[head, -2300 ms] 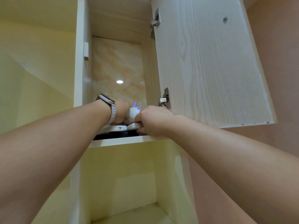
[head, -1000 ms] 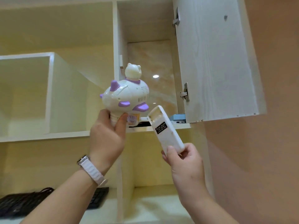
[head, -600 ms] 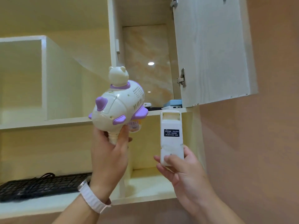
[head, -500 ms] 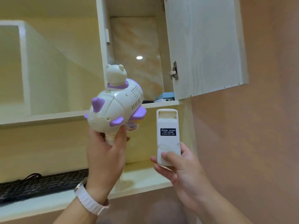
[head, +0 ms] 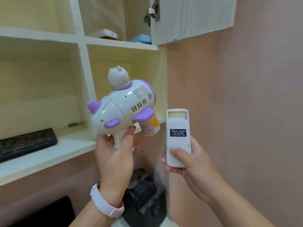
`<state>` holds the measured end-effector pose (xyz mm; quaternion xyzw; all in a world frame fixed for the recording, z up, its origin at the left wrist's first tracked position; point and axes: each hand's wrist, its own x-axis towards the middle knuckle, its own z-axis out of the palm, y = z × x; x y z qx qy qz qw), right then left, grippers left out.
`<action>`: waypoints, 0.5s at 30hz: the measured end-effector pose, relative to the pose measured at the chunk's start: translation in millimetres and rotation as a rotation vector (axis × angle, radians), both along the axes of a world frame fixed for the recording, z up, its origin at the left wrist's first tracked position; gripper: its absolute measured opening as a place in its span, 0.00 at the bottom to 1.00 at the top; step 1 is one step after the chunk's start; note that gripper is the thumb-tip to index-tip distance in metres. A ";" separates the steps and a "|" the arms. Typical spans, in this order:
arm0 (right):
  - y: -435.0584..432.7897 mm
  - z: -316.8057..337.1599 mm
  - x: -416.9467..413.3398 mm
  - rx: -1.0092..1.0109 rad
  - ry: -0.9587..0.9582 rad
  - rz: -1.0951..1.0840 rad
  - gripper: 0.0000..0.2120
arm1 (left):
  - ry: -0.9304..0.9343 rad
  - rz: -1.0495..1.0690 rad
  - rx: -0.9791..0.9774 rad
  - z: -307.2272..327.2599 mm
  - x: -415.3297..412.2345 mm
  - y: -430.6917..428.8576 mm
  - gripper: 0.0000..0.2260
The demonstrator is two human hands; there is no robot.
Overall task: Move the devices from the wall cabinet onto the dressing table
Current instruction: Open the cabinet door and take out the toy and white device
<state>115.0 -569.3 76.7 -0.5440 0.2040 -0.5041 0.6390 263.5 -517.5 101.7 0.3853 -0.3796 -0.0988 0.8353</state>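
Head view: left hand (head: 114, 154) closed around the grip of a white-and-purple bubble gun toy (head: 124, 108), held up mid-frame, bear figure on top, nozzle end pointing right and slightly up, orange-labelled bubble bottle (head: 150, 127) hanging under its front. Pink watch (head: 106, 204) on the left wrist. Right hand (head: 188, 161) gripping the lower end of a white remote control (head: 177, 136), held upright with its back facing the camera, black label mid-body, battery bay open at the top, thumb pressed on the lower back. Toy and remote are just beside each other, not touching, both in the air in front of the shelving. Wall cabinet (head: 193, 15) top right, door open; on its shelf a white device (head: 105, 33) at left and a light blue device (head: 141, 38) at right, near the door hinge (head: 152, 13). Below that, open shelf unit (head: 82, 51); black keyboard (head: 24, 141) on the lower shelf at far left, small metallic item (head: 75, 124) further back, too small to identify. Dark blurred object (head: 144, 197) low centre, between the forearms. Pink wall (head: 246, 95) on the right.
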 end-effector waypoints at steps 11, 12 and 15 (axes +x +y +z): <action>89.6 -58.1 -97.9 0.070 0.238 -0.495 0.18 | 0.291 -0.583 0.256 -90.2 -73.9 21.5 0.04; 95.6 -60.1 -105.0 0.074 0.251 -0.513 0.18 | 0.310 -0.611 0.269 -95.4 -80.3 24.6 0.04; 127.3 -65.3 -135.9 0.084 0.281 -0.622 0.18 | 0.330 -0.717 0.329 -106.9 -114.7 44.1 0.06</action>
